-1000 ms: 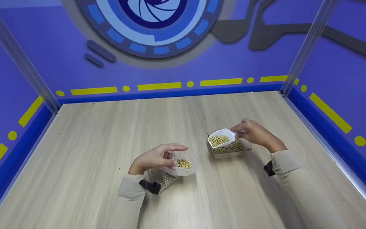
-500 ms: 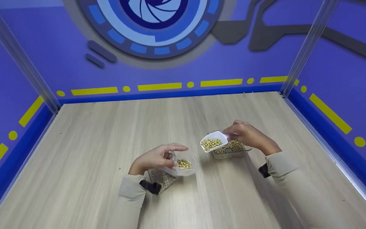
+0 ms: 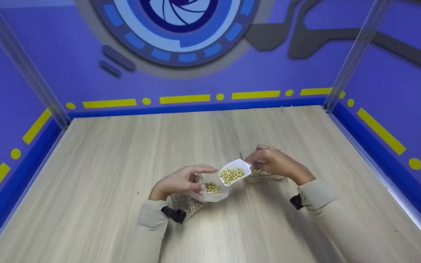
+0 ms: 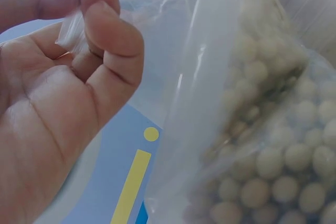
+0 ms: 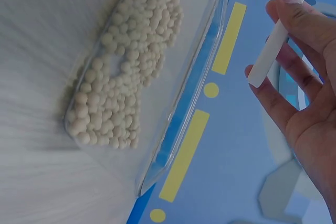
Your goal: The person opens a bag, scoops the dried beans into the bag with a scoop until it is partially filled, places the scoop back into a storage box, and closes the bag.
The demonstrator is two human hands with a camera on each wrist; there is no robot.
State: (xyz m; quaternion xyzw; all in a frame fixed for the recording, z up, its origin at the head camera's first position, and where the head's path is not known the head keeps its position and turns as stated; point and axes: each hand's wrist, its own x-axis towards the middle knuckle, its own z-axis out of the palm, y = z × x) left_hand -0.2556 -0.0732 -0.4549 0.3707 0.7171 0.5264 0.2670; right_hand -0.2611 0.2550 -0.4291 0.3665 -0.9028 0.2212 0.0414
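Note:
My left hand [image 3: 179, 181] pinches the rim of a clear plastic bag [image 4: 184, 93], its mouth spread open. Round pale beans [image 3: 213, 187] lie inside; in the left wrist view they fill the bag's lower part. By its handle, my right hand [image 3: 278, 162] holds a white scoop [image 3: 247, 167] carrying a heap of beans [image 3: 231, 175]. The scoop's front edge is at the right side of the bag's mouth, tilted slightly toward it. Under the right hand stands a clear box [image 5: 149, 166] with more beans [image 5: 118, 77], partly hidden in the head view.
The wooden table [image 3: 122, 153] runs back to a blue printed wall [image 3: 181, 84], with side walls at left and right. Small specks lie on the tabletop.
My right hand has carried the loaded scoop leftward and toward me, from above the clear box to the bag's mouth. The left hand and the bag have stayed nearly still.

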